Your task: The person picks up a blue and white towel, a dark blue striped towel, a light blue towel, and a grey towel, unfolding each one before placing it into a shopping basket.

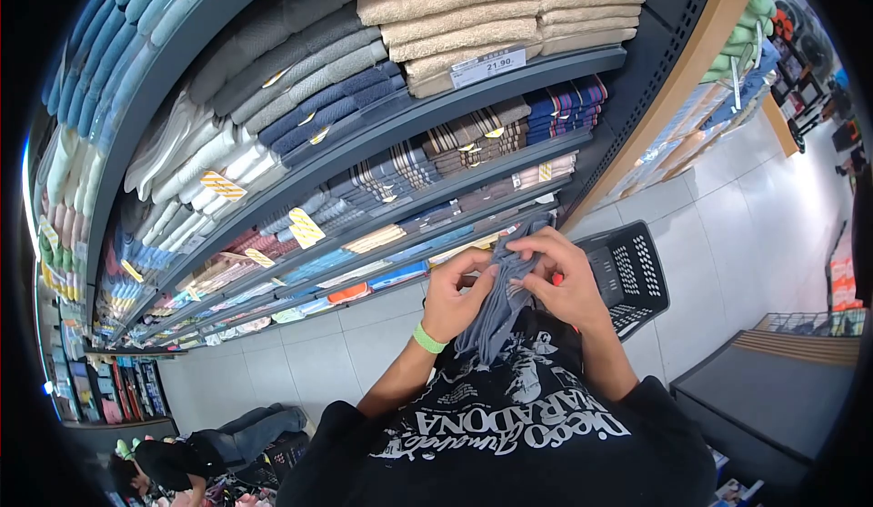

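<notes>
A bunched dark grey cloth [492,318] hangs in front of my chest; its folds hide what kind of item it is. My left hand [452,293], with a lime green band on the wrist, pinches the cloth's left side between thumb and fingers. On the other side, my right hand [566,275] grips the upper part with curled fingers. A small red spot shows by the right fingers, too small to name. Behind the right wrist, a black shopping basket [644,271] with a perforated wall is on the floor.
Shelves [364,139] of folded towels curve across the front and left. Beige towels [464,25] sit above a price tag [491,68] reading 21.90. A dark low platform [773,380] stands right. Another person [195,457] bends over goods at lower left.
</notes>
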Motion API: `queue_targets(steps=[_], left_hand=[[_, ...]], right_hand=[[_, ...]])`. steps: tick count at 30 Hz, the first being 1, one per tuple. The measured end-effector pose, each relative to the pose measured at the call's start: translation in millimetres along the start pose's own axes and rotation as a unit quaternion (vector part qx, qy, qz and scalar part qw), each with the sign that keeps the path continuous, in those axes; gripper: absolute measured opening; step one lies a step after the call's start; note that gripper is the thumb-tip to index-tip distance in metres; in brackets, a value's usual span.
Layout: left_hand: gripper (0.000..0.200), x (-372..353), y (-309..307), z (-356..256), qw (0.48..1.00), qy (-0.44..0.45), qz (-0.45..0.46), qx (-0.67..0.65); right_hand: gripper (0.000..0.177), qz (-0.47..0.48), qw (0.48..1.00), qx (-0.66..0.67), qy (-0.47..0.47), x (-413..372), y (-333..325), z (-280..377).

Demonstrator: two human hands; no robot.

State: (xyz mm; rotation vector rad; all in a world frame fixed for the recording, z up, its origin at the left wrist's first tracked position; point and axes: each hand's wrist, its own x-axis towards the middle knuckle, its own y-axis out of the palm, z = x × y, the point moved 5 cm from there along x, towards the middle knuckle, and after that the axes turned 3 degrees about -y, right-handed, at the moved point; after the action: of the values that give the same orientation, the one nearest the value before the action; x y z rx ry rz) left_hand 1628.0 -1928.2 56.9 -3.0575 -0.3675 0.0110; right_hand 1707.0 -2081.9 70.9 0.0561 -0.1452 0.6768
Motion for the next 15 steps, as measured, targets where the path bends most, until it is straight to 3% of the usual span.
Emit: queue_targets(steps=[2, 5, 9, 15], left_hand=[[0.013, 1, -1, 2, 1.000, 0.000, 0.007, -0.013], [0.016, 1, -3, -4, 1.000, -0.004, 0.019, -0.019], [0.025, 0, -4, 2, 1.000, -0.010, 0.009, 0.015], [0.022, 4, -5, 5, 0.999, -0.046, 0.014, 0.007]], right_hand=[[0.037, 0.007, 0.997, -0.056, -0.057, 1, 0, 5], [0.036, -0.003, 0.996, -0.058, -0.072, 1, 1, 10], [0.035, -0.002, 0.994, -0.074, -0.076, 2, 1, 14], [0.036, 0.049, 0.993, -0.098, -0.041, -1, 7, 15]])
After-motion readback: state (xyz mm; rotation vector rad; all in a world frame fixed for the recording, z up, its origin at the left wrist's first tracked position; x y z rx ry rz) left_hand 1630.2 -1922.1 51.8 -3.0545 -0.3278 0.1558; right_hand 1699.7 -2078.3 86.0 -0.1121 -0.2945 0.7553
